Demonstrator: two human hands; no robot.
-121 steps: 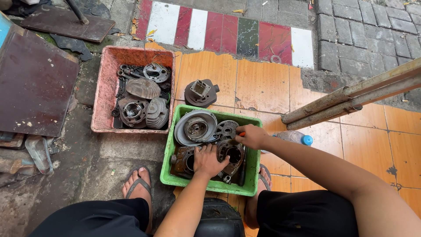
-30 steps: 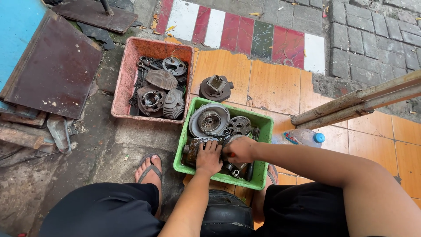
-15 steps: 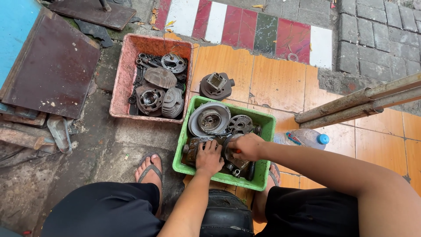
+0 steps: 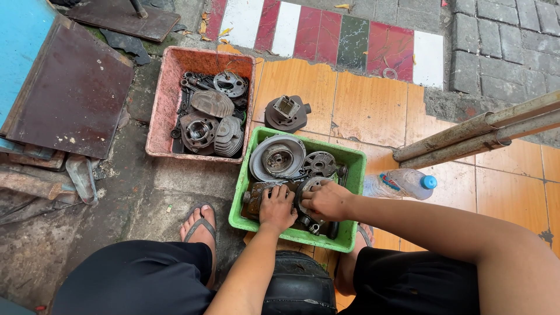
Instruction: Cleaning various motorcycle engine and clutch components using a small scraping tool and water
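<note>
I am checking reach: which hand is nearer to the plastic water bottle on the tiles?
Right. The right hand rests on parts inside the green crate, on the side toward the water bottle. The left hand lies farther away, on the parts beside it.

clear bottle (image 4: pixel 399 184), red-blue label, beside crate (image 4: pixel 356 175)

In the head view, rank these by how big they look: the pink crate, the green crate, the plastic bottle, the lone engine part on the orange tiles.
1. Pink crate and green crate: look alike.
2. Plastic bottle.
3. Lone engine part, close to the bottle in size, so that order is unsure.
</note>
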